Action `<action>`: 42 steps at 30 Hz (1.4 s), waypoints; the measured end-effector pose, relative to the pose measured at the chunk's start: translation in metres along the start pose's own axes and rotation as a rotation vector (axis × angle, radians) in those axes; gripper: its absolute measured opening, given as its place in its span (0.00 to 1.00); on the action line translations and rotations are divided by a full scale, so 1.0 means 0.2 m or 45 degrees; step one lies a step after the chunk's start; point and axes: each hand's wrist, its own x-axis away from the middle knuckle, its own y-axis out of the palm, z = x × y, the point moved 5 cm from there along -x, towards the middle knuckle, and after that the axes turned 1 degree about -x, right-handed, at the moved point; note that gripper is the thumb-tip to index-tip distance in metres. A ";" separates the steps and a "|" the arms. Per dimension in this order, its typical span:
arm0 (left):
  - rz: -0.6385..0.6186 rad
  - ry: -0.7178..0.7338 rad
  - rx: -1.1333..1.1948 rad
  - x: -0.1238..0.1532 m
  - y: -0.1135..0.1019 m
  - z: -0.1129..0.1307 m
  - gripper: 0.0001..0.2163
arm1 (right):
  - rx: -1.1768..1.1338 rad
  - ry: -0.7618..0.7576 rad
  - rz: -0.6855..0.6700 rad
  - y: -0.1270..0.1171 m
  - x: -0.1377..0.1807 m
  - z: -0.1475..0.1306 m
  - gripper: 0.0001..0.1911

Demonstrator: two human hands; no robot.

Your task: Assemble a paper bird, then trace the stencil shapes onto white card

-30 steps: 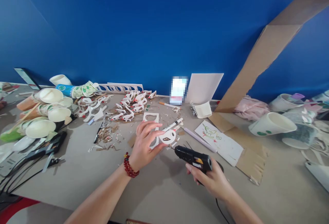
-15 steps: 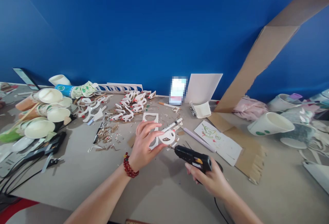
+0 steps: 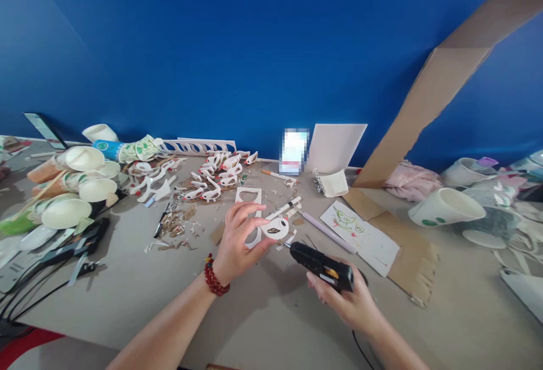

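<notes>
In the head view, the left hand (image 3: 242, 231) is pinching a flat, white, bird-shaped piece of card or similar stiff stock (image 3: 278, 226) between thumb and forefinger, its other fingers arching above, while the right hand (image 3: 345, 296) is wrapping round the grip of a black, pistol-shaped plastic glue gun (image 3: 322, 267) trailing a dark cord. The gun's narrow metal nozzle is pointing at the bird piece's lower right edge and sitting just beside it; whether it is touching is too small to tell, and no glue is showing clearly. For steady work here, the left hand should be gripping by the rim only, keeping the thumb clear of the hot tip, and the right wrist should be staying still, with the trigger being squeezed lightly so that any bead is staying thin and off the painted face. The bird piece is hanging above the middle of the grey table (image 3: 258, 325), partly overlapping a white card frame with cut-out openings (image 3: 250, 191). It is showing a rounded head with a dark eye spot, perhaps a hole, and a leaf-shaped wing mark, dark-outlined around a brownish centre. Beyond it, a heap of small white bird shapes with red tips (image 3: 227, 173) is lying near the blue wall (image 3: 237, 53).
</notes>
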 end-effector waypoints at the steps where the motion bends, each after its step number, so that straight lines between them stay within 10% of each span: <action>1: -0.001 0.000 0.009 0.00 0.00 0.00 0.10 | 0.013 -0.010 -0.004 0.00 0.00 -0.01 0.17; 42: 0.102 0.063 0.031 0.01 -0.02 0.01 0.11 | 0.063 -0.092 0.080 -0.02 -0.03 -0.04 0.17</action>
